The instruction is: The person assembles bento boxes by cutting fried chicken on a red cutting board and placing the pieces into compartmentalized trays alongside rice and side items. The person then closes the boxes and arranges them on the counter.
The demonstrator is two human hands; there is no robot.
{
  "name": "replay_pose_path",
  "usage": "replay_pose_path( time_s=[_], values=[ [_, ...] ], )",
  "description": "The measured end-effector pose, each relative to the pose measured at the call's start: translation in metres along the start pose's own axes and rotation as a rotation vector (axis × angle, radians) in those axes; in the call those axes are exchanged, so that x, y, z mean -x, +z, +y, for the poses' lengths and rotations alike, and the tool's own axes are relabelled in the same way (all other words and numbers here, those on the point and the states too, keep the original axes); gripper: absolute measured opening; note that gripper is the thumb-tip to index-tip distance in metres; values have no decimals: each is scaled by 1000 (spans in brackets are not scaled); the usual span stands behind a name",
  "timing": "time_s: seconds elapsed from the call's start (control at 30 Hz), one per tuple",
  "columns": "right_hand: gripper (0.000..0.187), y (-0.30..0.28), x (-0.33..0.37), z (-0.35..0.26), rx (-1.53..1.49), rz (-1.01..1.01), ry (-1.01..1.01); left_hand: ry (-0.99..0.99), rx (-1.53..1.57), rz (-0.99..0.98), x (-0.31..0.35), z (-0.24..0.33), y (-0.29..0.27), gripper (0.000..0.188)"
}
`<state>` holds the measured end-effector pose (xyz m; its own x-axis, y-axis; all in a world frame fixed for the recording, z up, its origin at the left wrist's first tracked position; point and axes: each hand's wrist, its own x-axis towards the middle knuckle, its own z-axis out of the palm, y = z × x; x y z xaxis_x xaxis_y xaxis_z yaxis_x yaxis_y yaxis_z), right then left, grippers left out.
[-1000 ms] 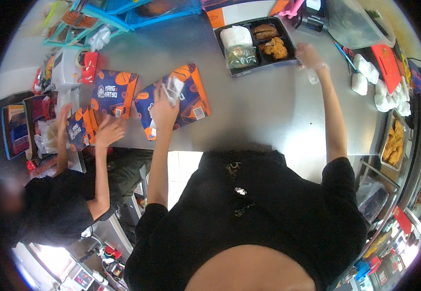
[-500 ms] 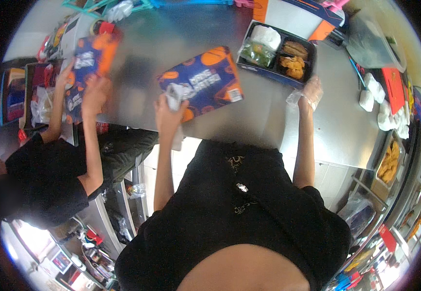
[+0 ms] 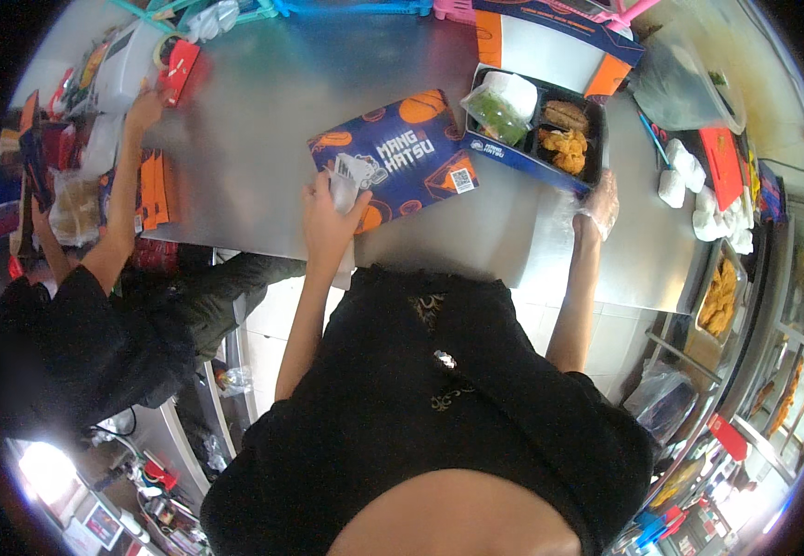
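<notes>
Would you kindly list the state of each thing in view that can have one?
Blue printed sleeve: flat on the steel counter, held at its near edge.
Meal tray: uncovered, compartments filled with food.
Left hand: bare, gripping the sleeve with a small white packet.
Right hand: in a clear glove, resting on the counter beside the tray.
Co-worker's hand: reaching to a red packet.

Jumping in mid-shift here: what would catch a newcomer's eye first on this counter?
Probably the dark blue printed box lid in the middle of the steel counter, with the left hand on its near edge. Just right of it sits an open meal tray with fried pieces and a bagged green side, the gloved right hand at its corner.
</notes>
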<state>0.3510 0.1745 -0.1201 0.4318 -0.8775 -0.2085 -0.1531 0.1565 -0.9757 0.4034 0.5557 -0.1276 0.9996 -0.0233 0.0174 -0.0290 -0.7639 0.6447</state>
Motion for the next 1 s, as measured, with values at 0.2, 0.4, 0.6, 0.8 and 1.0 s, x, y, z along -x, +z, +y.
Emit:
replay_pose_path(
  time_s=[0.2,0.4,0.6,0.8,1.0],
  values=[
    [26,9,21,0,-161,-120,-17,62,-13,30,0,3,-6,63],
    [38,19,37,16,-111,-285,-1,60,78,-72,-7,-25,-2,59],
    [43,65,78,36,526,-392,-296,-89,586,127,-44,-33,-27,55],
    [40,80,60,-13,739,-718,-511,183,384,180,-119,18,-45,60],
    [72,160,54,-62,557,-534,-943,199,335,251,-140,35,-36,45]
  ],
)
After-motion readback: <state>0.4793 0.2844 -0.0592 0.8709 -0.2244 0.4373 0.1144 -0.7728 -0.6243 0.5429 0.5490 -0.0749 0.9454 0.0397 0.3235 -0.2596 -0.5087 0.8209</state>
